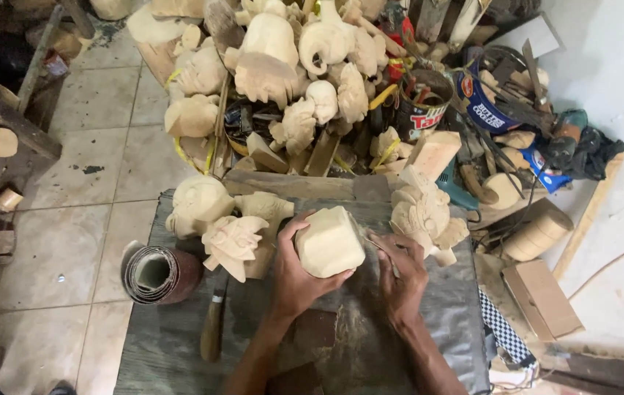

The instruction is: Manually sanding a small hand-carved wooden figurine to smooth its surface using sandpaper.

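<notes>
Fingers of the left hand wrap a pale wood block near the bench's far edge, probably stiff, light and best gripped across its flat sides, while the right hand pinches a thin tool against it.

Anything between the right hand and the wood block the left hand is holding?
Nothing visible. The left hand grips the pale, roughly squared wooden block from its left side. The right hand, holding a thin tool, sits just right of the block over bare grey work surface. Carved figures stand behind, off that line.
</notes>
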